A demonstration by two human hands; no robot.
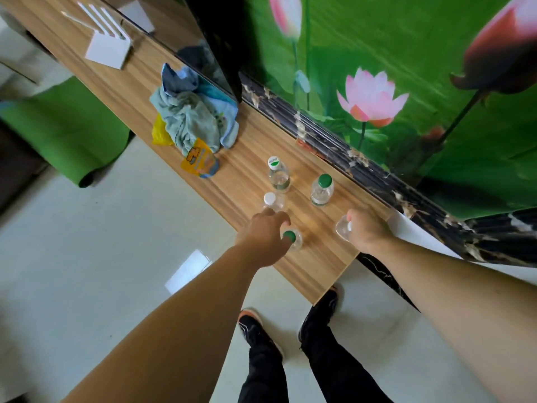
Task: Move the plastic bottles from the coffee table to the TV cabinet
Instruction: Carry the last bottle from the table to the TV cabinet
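Three clear plastic bottles stand upright on the wooden TV cabinet: one with a white-and-green cap, one with a green cap, one with a white cap. My left hand grips a green-capped bottle that stands on the cabinet near its front edge. My right hand holds a white-capped clear bottle by its neck, close over the cabinet's right end.
A heap of blue-grey cloth with yellow packets lies to the left on the cabinet. A white router stands farther left. The TV and a lotus wall picture rise behind. My feet stand on pale floor tiles below.
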